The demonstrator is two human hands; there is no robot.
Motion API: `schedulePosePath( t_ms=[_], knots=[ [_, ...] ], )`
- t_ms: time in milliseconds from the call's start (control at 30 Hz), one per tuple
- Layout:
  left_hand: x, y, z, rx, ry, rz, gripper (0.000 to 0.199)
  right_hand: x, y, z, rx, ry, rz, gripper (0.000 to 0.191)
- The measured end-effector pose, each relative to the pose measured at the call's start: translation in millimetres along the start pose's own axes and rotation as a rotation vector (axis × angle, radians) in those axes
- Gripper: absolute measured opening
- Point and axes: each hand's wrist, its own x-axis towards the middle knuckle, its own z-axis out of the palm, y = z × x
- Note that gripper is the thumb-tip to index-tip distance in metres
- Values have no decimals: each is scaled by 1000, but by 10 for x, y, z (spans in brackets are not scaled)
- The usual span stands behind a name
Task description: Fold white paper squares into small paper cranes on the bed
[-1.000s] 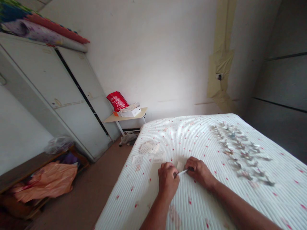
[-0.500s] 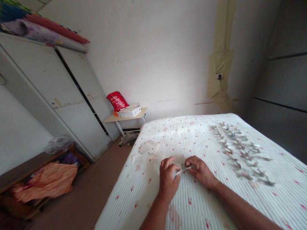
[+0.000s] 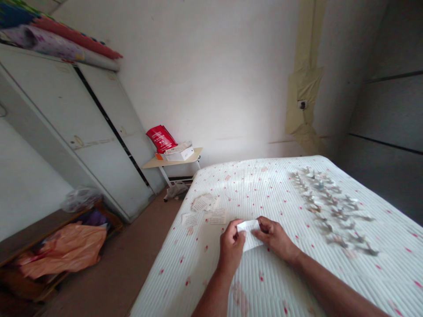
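A small white paper sheet [image 3: 250, 234] with faint print is held between both hands, low over the bed. My left hand [image 3: 232, 241] pinches its left edge, thumb in front. On its right edge my right hand [image 3: 275, 237] is closed, thumb lying on the paper. Just beyond my left hand lie loose printed paper pieces [image 3: 218, 216], and a heap of similar pieces [image 3: 204, 202] sits a little farther off. Rows of small folded paper figures [image 3: 333, 202] stand on the right part of the bed.
The bed [image 3: 261, 277] has a white ribbed cover with red dots. Past its far left corner, a small table [image 3: 148, 164] holds a red bag [image 3: 161, 138] and a white box [image 3: 181, 154]. A wardrobe [image 3: 109, 167] and an orange bag [image 3: 66, 248] are at the left.
The paper between my hands has turned from nearly edge-on to showing its broad face. My fingers have shifted along its edges; the other papers and figures have not moved.
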Motion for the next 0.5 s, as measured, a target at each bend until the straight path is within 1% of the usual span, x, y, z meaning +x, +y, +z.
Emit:
schedulePosePath(
  t_ms=[67,133,233,300,400,500],
  knots=[
    [3,-42,19,-10,-1,-20,32,4,6,3,-33,19,41,16],
    [4,-70,33,31,-5,-28,34,4,1,-5,-120,43,65,20],
    [7,-76,39,141,-1,-25,36,1,-19,-25,-320,71,45,38],
    [8,-66,33,227,13,-14,38,0,-26,-35,-470,71,37,47],
    [7,-50,14,348,25,8,41,3,4,-39,-698,74,37,52],
    [0,-34,-3,420,-8,69,38,10,59,-38,-882,70,24,51]
  ],
)
